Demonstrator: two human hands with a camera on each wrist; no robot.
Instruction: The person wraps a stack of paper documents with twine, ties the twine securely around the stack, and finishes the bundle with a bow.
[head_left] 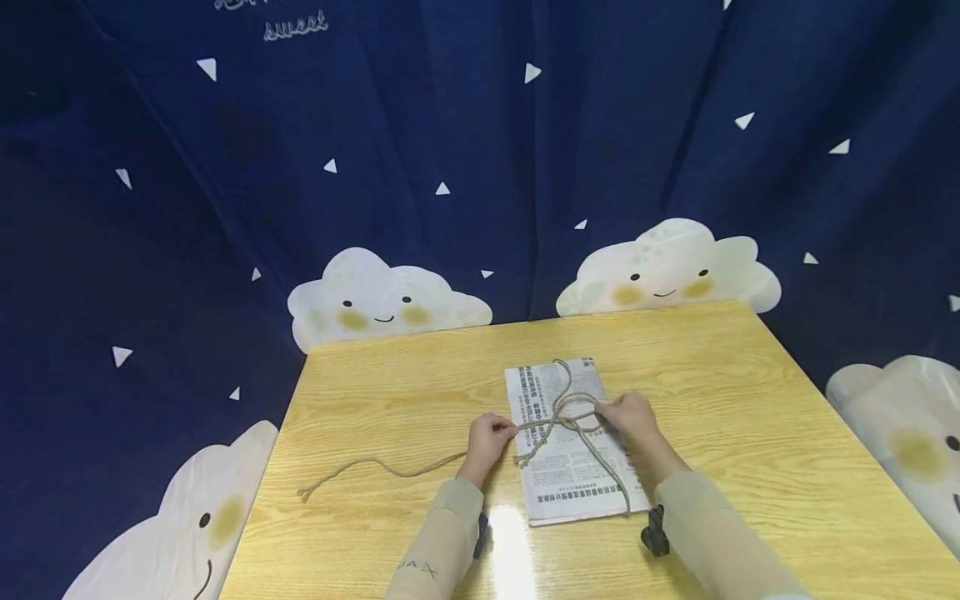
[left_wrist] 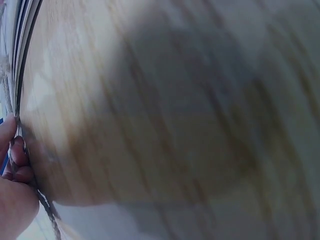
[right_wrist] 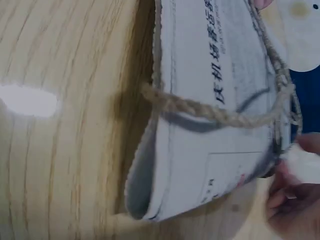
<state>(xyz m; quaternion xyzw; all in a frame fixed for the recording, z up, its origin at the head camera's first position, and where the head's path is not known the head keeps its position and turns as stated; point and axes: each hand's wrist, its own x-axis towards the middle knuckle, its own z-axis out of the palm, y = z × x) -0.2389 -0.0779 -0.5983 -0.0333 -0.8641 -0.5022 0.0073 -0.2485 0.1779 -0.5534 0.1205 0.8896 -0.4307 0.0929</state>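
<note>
A folded newspaper (head_left: 555,487) lies on the table, with a twine (head_left: 558,418) knotted over its middle in loops like a bow. At the newspaper's left edge my left hand (head_left: 487,443) pinches one length of the twine between thumb and fingers; its long tail runs off leftward across the tabletop. My right hand (head_left: 633,419) pinches the loop on the right side, above the newspaper's right edge. In the right wrist view, a loose twine end (right_wrist: 215,112) crosses the paper and sticks out past the near fold. Another end curves toward the far edge.
The wooden table (head_left: 390,375) carries the newspaper near its middle, and the tail's frayed end (head_left: 306,493) lies at the left. Behind the table hangs a dark blue curtain (head_left: 480,125) with white clouds and triangles. Light glares off the near tabletop.
</note>
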